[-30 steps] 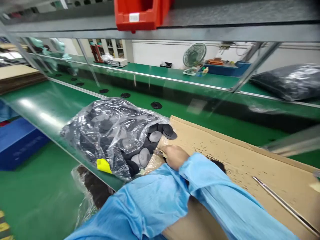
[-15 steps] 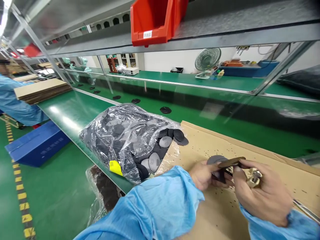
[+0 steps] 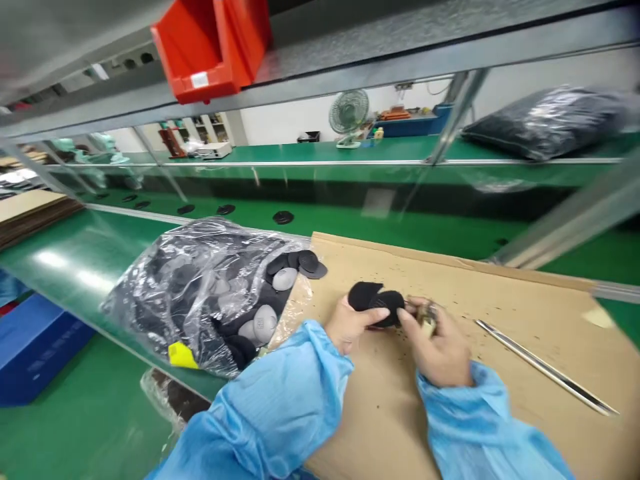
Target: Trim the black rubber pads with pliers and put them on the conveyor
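Two dark round pads (image 3: 388, 308) overlap above the cardboard, gripped by my left hand (image 3: 353, 323) with its thumb across their lower edge. Close against their right side, my right hand (image 3: 440, 343) is closed around a small metal tool with a pale handle (image 3: 429, 319). Its fingertips meet the pads' edge; whether they pinch it is hard to make out. To the left lies a clear plastic bag (image 3: 200, 287) full of black and grey pads, some spilling from its open mouth, such as a grey pad (image 3: 265, 324).
Small dark bits dot the cardboard sheet (image 3: 530, 307). A metal strip (image 3: 547, 373) lies on it at the right. An orange-red bin (image 3: 210, 53) hangs overhead at the shelf edge. Several black pads lie on the green surface behind, including one black pad (image 3: 283, 217).
The view has swung right, bringing the metal strip fully into sight. The pads, edge-on before, now show their dark faces. My right hand still holds the small tool.
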